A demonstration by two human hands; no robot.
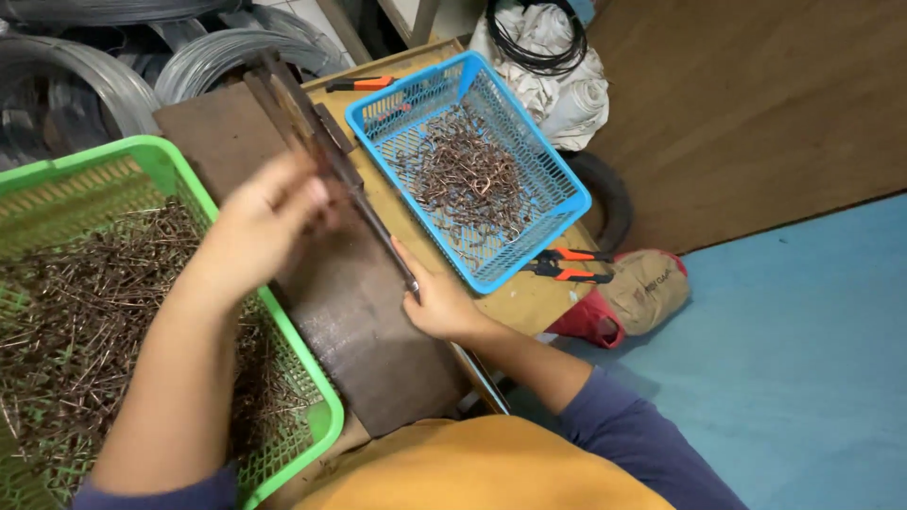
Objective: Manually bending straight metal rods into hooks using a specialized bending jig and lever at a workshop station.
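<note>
A long metal lever (354, 184) lies along a dark steel plate (368, 321); the right hand (439, 302) grips its near end, fingers curled around it. The left hand (265, 222), blurred, hovers over the lever's middle, its grasp unclear. A green basket (165, 161) of wire pieces sits beyond the left fingers, a blue basket (567, 184) beyond the right.

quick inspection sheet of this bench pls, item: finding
surface: wooden table, dark metal plate on it
job's things: lever bar; green basket of straight wire pieces; blue basket of bent wire pieces
clutter: orange-handled pliers, orange cutter
grippers: left hand on the bar, blurred; right hand at the bar's near end
cables: black cable coil
surroundings: wire coils, tan bag, blue floor
</note>
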